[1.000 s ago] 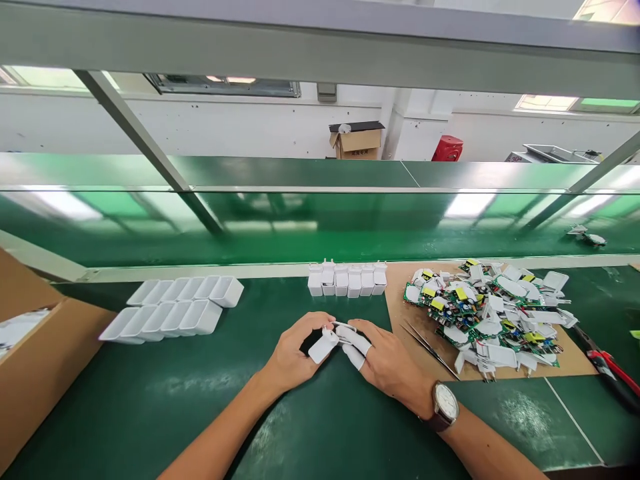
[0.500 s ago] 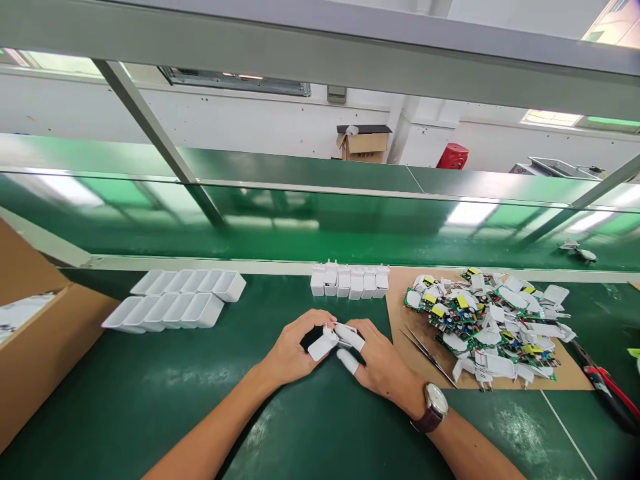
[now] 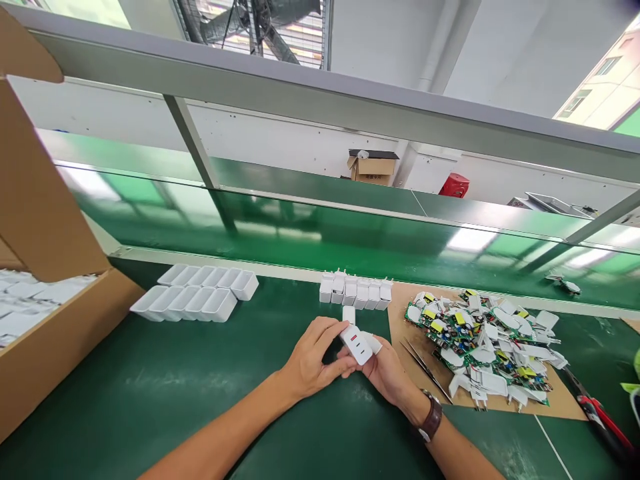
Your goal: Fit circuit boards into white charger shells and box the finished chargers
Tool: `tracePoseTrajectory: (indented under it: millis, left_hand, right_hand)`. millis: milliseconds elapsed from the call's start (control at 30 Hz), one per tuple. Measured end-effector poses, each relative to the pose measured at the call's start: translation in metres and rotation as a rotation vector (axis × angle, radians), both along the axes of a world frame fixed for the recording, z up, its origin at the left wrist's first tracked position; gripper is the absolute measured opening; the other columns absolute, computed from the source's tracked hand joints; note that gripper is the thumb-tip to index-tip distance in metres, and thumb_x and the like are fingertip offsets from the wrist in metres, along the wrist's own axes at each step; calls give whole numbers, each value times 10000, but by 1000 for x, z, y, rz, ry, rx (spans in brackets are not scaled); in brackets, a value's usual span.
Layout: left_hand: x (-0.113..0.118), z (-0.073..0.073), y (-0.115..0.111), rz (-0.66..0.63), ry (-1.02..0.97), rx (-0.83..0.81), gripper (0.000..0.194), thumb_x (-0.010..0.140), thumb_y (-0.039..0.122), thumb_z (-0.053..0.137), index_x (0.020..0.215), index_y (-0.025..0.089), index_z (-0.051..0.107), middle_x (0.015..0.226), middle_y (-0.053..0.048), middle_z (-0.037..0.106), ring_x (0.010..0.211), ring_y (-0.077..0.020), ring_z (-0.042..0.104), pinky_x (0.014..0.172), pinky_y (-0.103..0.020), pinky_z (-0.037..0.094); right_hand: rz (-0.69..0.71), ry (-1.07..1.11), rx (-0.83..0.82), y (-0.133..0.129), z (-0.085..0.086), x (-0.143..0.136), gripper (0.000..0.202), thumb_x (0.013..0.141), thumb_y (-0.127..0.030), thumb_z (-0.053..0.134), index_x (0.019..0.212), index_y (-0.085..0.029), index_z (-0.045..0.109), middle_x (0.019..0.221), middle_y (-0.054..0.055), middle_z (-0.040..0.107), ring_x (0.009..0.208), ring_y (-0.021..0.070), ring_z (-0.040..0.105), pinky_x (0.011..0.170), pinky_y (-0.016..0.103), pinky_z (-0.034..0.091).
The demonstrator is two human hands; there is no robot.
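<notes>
While the fingers of my left hand (image 3: 315,358) pinch a white charger (image 3: 356,347) from nine o'clock, those of my right hand (image 3: 387,375) grasp it from three o'clock, its port face turned toward me over the green surface (image 3: 310,443). With this charger as the dial's centre, a row of white units (image 3: 360,294), pins uppermost, stands at twelve o'clock; I judge these the completed share. My own piece looks closed, though its far side is hidden. At three o'clock a heap of circuit boards (image 3: 485,353) lies on a cardboard sheet (image 3: 399,331), and toward ten o'clock open casings (image 3: 193,303) lie in two rows; both, I judge, remain to be worked through, so the greater part seems outstanding. Tweezers (image 3: 427,371) lie just past three o'clock.
</notes>
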State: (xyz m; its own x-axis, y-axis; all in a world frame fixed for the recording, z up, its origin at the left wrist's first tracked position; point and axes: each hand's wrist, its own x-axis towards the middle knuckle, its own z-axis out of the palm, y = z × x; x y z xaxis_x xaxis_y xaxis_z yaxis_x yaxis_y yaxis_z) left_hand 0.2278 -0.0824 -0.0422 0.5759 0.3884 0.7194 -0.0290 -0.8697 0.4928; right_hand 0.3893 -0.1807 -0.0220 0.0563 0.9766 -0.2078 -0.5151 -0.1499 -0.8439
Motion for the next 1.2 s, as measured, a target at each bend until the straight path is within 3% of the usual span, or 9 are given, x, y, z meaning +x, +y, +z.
tracePoseTrajectory:
  millis: [367, 500, 633, 767, 833, 933, 1000, 1067, 1200]
  left_hand:
    - [-2, 4, 2, 14, 12, -38, 521, 967, 458, 667, 1410, 211, 548, 1099, -129, 680, 968, -253, 652, 830, -403, 578]
    - [-6, 4, 5, -21, 62, -256, 571, 972, 552, 618, 1434, 231, 519, 1224, -134, 682, 1099, -270, 671, 939, -430, 581]
    - [-8, 4, 9, 31, 99, -462, 394, 1006, 427, 606, 1358, 249, 592, 1169, -85, 725, 1040, -220, 714, 942, -386, 591]
    - [-6, 4, 10, 74, 96, -487, 204, 942, 368, 710, 1101, 239, 710, 976, -40, 745, 837, -174, 717, 787, -310, 605]
    - [-6, 5, 10, 86, 64, -471, 170, 903, 360, 759, 997, 227, 711, 952, -47, 736, 820, -177, 708, 753, -310, 605]
    - [-8, 10, 11, -25, 54, -377, 119, 899, 307, 761, 853, 211, 707, 1125, -115, 747, 1035, -247, 710, 883, -401, 616]
    - [-11, 14, 13, -191, 120, -317, 71, 941, 257, 697, 961, 217, 751, 1278, -151, 722, 1236, -305, 653, 999, -498, 588]
    - [-15, 18, 17, -330, 203, -320, 221, 992, 217, 601, 1151, 237, 754, 1348, -154, 699, 1358, -323, 588, 1060, -556, 558]
    - [-16, 21, 22, -362, 249, -366, 279, 1015, 154, 551, 1111, 274, 783, 1306, -114, 731, 1262, -290, 669, 987, -493, 617]
  right_hand:
    - [17, -80, -4, 1, -1, -2, 484, 869, -662, 667, 872, -180, 705, 762, 66, 700, 751, 253, 687, 740, 415, 598]
    - [-149, -427, 87, 1, -12, 3, 409, 900, -606, 654, 1048, -226, 696, 917, 64, 703, 856, 252, 669, 809, 425, 587]
    - [-274, -948, 164, -3, -17, 7, 362, 884, -372, 703, 1210, -235, 624, 1062, 67, 634, 915, 230, 616, 876, 428, 553]
    - [-121, -1022, 214, -9, -20, 11, 748, 789, -278, 784, 1456, -240, 447, 1124, 64, 579, 814, 182, 574, 813, 397, 560]
    - [19, -948, 204, -9, -21, 12, 882, 798, -280, 793, 1552, -245, 336, 1003, 20, 585, 756, 168, 570, 769, 376, 558]
    - [109, -933, 150, -9, -20, 12, 873, 846, -324, 776, 1580, -244, 311, 837, -35, 551, 735, 177, 583, 741, 365, 544]
    - [83, -981, 149, -8, -18, 12, 818, 857, -353, 774, 1558, -262, 360, 958, 3, 583, 807, 187, 602, 780, 376, 546]
    - [58, -1005, 155, -8, -17, 12, 815, 855, -355, 778, 1553, -272, 365, 1127, 49, 581, 904, 201, 621, 841, 391, 550]
    - [60, -999, 148, -9, -18, 11, 896, 817, -329, 809, 1569, -271, 325, 1188, 61, 570, 924, 206, 643, 848, 382, 558]
